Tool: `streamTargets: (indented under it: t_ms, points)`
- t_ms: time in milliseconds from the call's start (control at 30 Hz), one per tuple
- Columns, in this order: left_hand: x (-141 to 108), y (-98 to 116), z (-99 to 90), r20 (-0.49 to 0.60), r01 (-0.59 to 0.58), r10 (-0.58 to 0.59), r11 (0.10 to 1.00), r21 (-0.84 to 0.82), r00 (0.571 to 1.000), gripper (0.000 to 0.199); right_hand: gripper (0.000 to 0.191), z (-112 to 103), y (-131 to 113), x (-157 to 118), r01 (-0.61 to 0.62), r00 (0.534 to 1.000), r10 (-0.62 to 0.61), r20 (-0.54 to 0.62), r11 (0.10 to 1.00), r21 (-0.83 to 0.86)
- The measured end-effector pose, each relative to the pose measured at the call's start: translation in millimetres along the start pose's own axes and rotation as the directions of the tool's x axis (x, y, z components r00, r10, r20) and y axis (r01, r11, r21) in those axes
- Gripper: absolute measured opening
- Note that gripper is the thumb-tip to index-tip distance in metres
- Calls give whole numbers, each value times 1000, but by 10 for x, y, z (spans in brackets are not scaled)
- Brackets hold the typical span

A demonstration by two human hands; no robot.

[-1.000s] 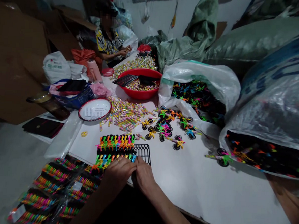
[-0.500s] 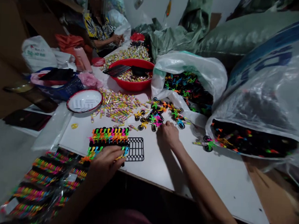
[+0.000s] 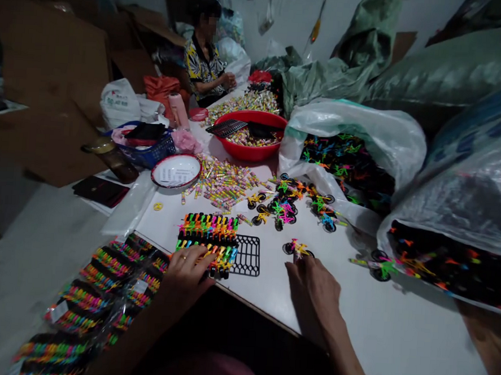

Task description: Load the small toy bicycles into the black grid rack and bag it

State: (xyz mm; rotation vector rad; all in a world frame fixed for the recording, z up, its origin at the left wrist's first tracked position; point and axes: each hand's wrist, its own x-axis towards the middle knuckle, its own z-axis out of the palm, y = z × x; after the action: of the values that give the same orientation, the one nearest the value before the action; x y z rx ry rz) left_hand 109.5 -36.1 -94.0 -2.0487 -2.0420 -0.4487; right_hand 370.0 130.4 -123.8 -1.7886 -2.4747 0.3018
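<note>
Hands apart: the left hand [image 3: 184,279] lies pressed on packed rows of toy bicycles [image 3: 207,242], beside a black plastic grid [image 3: 247,256]. The right hand [image 3: 314,290] touches a loose toy bicycle [image 3: 297,248]. Rows should stay square, tight.

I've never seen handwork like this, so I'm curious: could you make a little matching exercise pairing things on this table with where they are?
Things:
1. Left hand
2. Right hand
3. Red plastic basin
4. Black plastic grid

Places:
A. Holding a heap of striped sticks
B. Beside the rows of toy bicycles
C. On the rows of toy bicycles
D. At a lone toy bicycle

Pairs: 1-C, 2-D, 3-A, 4-B.
</note>
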Motion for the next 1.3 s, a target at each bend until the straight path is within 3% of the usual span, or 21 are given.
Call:
streamTargets:
  t_ms: [100,233,600,767,867,967,1033,1100,1200,1300]
  points:
    - [26,9,-8,24,17,-18,1000,17,1000,38,26,-12,-62,105,-98,990,99,102,995,-15]
    - [70,6,27,-28,14,-15,999,-35,999,31,29,0,-41,141,-168,974,163,155,986,16]
    - [101,29,212,-133,17,-25,998,-65,991,26,30,92,6,104,-152,977,139,162,986,72]
    - [51,-109,21,-156,-70,58,995,-74,986,36,29,36,24,29,-142,985,111,132,958,250]
    - [112,-304,-216,-295,53,-100,985,-164,950,35,31,-1,-53,-18,-86,994,39,103,855,511]
    - [378,-389,-328,-335,216,-303,938,-273,892,23,29,31,-296,-14,13,999,-42,17,633,774]
    - [631,-322,-262,-263,172,-251,942,-287,932,20,26,114,-511,13,61,994,-109,-11,465,883]
    - [866,-190,-105,-132,59,-95,966,-253,987,18,24,231,-694,49,76,983,-182,-9,369,926]
    - [1061,-18,159,39,-25,33,979,-205,999,15,18,376,-826,101,68,975,-223,13,354,933]
    - [1058,40,281,61,-24,38,974,-225,997,16,14,416,-842,146,85,977,-213,-2,379,922]
